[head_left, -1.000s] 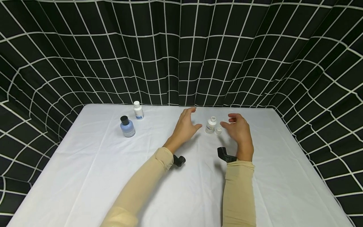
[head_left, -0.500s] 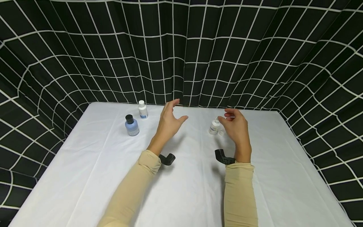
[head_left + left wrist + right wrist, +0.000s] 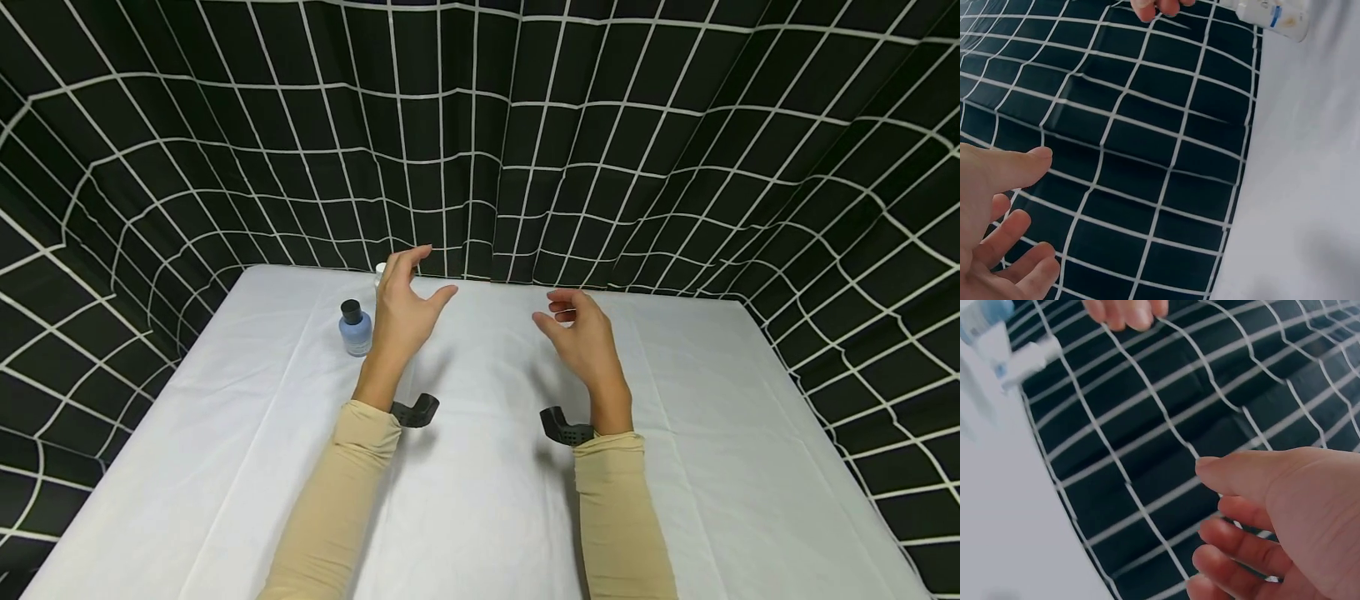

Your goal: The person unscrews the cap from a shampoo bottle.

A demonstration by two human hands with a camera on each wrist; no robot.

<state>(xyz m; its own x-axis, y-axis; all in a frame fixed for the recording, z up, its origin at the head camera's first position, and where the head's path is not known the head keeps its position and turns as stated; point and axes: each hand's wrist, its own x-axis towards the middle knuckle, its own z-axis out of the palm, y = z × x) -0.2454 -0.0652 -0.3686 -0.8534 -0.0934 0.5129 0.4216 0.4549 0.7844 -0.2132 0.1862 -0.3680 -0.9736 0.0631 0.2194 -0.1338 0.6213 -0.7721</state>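
My left hand (image 3: 405, 312) hovers above the left-centre of the table with its thumb and fingers apart and nothing between them. Just left of it stands a blue bottle (image 3: 356, 332) with a black cap. Behind the left fingers a white bottle's cap (image 3: 381, 268) peeks out; the body shows in the right wrist view as a white bottle (image 3: 1025, 362). My right hand (image 3: 585, 342) is raised right of centre, fingers loosely bent and holding nothing. It hides the other small white bottle in the head view; the left wrist view catches that labelled bottle (image 3: 1275, 15) beside the right fingertips.
A white cloth covers the table (image 3: 480, 500). A black curtain with a white grid (image 3: 480, 133) hangs along the back and both sides. Small black wrist cameras (image 3: 566, 427) sit under both wrists.
Both hands have moved left, the left one farther, away from the right-hand white bottle towards the left pair. The right hand now covers the uncapped bottle and its loose cap.
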